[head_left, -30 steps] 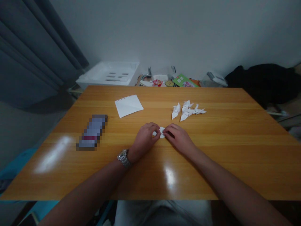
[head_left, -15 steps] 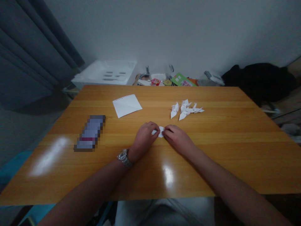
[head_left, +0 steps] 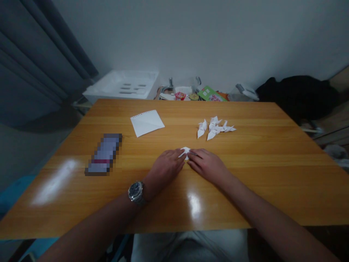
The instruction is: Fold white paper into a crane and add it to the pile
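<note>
A small folded piece of white paper is on the wooden table in front of me, partly covered by my fingers. My left hand, with a metal watch on its wrist, lies low over the paper's left side, its closed fingers gripping the edge against the table. From the right, my right hand grips the other side, fingertips close to those of the left. Beyond the right hand several white folded paper figures with pointed ends sit in a cluster.
A white sheet with a perforated edge lies at the back left of the table. Nearer on the left is a pixelated, phone-shaped thing. Behind the table stand a white plastic tray, a green packet and other clutter.
My left hand has turned flatter and lowered onto the paper, so the watch face now shows. My right fingers have shifted slightly lower and nearer to me. The paper figures stay put.
</note>
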Demonstrator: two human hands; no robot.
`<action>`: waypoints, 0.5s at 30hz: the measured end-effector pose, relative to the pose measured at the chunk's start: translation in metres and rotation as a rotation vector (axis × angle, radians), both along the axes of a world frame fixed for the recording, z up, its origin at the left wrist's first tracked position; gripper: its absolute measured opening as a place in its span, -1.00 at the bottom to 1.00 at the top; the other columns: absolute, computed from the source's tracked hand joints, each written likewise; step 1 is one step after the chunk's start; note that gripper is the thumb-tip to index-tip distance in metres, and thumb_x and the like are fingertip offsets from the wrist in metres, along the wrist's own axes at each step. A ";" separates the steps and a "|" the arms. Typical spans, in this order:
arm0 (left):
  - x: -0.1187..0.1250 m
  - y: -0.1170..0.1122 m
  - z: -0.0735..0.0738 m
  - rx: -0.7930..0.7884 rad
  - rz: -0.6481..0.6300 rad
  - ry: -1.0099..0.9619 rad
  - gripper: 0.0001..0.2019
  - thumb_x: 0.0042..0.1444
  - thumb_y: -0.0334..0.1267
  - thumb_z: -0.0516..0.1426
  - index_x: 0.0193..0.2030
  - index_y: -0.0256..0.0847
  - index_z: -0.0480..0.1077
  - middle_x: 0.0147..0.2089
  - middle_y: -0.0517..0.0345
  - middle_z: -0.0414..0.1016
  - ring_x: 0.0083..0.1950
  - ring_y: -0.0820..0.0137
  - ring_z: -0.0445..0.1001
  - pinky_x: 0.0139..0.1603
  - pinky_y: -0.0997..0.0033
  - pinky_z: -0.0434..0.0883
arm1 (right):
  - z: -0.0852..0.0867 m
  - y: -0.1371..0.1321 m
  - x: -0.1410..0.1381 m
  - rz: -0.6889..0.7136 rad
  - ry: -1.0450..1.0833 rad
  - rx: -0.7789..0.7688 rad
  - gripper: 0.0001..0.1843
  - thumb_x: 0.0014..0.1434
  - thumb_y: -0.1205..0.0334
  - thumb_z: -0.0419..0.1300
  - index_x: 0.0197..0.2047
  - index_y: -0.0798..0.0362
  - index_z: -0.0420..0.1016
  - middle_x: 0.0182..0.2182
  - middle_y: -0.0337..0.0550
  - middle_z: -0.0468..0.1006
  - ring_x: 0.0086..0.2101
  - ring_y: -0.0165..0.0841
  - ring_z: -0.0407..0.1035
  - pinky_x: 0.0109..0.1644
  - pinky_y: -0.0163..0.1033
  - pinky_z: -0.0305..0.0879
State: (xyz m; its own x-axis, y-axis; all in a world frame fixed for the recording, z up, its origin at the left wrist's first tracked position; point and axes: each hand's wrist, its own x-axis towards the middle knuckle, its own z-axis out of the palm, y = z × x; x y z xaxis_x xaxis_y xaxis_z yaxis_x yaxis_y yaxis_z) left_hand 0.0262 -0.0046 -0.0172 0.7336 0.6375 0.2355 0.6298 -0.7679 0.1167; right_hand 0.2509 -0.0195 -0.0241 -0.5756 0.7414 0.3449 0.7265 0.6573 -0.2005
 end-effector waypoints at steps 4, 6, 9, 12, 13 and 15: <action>0.001 -0.001 0.004 -0.005 -0.005 0.022 -0.68 0.43 -0.33 -0.01 0.22 -0.27 0.39 0.28 -0.11 0.46 0.25 0.18 0.46 0.25 0.10 0.37 | 0.000 -0.002 0.002 0.021 0.010 -0.022 -0.65 0.40 0.18 0.14 0.19 0.03 0.51 0.11 0.14 0.55 0.03 -0.07 0.46 0.11 0.11 0.46; 0.001 -0.001 0.004 -0.021 -0.007 0.019 -0.67 0.42 -0.36 -0.02 0.25 -0.27 0.37 0.30 -0.11 0.44 0.29 0.19 0.43 0.27 0.11 0.36 | -0.001 -0.002 0.002 0.004 0.005 -0.025 -0.65 0.39 0.20 0.15 0.20 0.02 0.51 0.14 0.14 0.52 0.06 -0.06 0.44 0.14 0.13 0.44; -0.004 0.001 0.000 -0.032 -0.022 0.018 -0.65 0.42 -0.39 -0.03 0.27 -0.29 0.35 0.35 -0.12 0.38 0.32 0.20 0.40 0.33 0.11 0.32 | -0.002 -0.002 0.002 -0.011 -0.030 -0.020 -0.66 0.40 0.24 0.12 0.19 0.02 0.51 0.15 0.10 0.52 0.08 -0.07 0.43 0.15 0.12 0.44; -0.010 0.003 -0.002 -0.025 -0.033 -0.001 -0.68 0.43 -0.34 -0.03 0.23 -0.27 0.38 0.35 -0.12 0.39 0.32 0.20 0.41 0.33 0.09 0.33 | -0.001 -0.001 0.003 -0.007 -0.034 -0.025 -0.66 0.40 0.27 0.12 0.19 0.05 0.51 0.15 0.09 0.53 0.08 -0.07 0.42 0.16 0.13 0.44; -0.011 0.004 -0.002 -0.022 -0.033 -0.003 -0.68 0.43 -0.35 -0.03 0.23 -0.28 0.39 0.33 -0.13 0.41 0.30 0.19 0.42 0.32 0.08 0.35 | 0.000 -0.001 0.003 -0.004 -0.028 -0.032 -0.66 0.40 0.27 0.12 0.19 0.04 0.51 0.16 0.09 0.53 0.08 -0.07 0.42 0.17 0.14 0.44; -0.014 0.006 -0.002 -0.040 -0.028 -0.005 -0.68 0.42 -0.36 -0.03 0.21 -0.30 0.40 0.28 -0.14 0.45 0.26 0.18 0.47 0.27 0.08 0.40 | 0.000 -0.001 0.005 0.005 -0.008 -0.044 -0.65 0.40 0.28 0.12 0.20 0.02 0.50 0.16 0.07 0.53 0.09 -0.08 0.43 0.17 0.15 0.45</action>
State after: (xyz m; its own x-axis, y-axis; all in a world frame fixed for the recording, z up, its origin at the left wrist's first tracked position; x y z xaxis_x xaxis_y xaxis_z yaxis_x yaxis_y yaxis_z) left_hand 0.0125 0.0010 -0.0194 0.7502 0.6256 0.2141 0.6074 -0.7800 0.1506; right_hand 0.2562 -0.0201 -0.0237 -0.5821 0.7527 0.3076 0.7248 0.6518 -0.2233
